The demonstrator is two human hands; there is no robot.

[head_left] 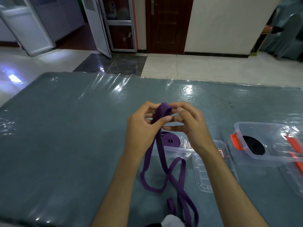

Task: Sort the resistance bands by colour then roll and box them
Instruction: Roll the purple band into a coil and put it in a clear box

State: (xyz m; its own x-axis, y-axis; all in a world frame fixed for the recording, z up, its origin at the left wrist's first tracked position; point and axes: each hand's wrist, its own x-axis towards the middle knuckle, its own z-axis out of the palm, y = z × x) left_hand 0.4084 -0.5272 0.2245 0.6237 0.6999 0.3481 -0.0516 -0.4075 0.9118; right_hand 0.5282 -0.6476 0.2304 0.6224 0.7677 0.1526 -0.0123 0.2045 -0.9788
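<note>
A long purple resistance band (pixel 158 154) hangs from my hands above the table, its folded top end between my fingers. My left hand (pixel 142 126) grips the band just below the fold. The fingertips of my right hand (pixel 186 120) pinch the folded end. The band's loose loops trail down over the table toward me. Behind my wrists, a rolled purple band (pixel 170 140) lies inside a clear plastic box (pixel 180 149). At the right, a rolled black band (pixel 253 145) sits in a second clear box (pixel 241 128) with orange clips.
A clear lid (pixel 203 174) lies flat next to the near box, partly under my right forearm. The table (pixel 65 136) has a grey-blue top under shiny plastic film. Beyond its far edge are a tiled floor, glass doors and a brown door.
</note>
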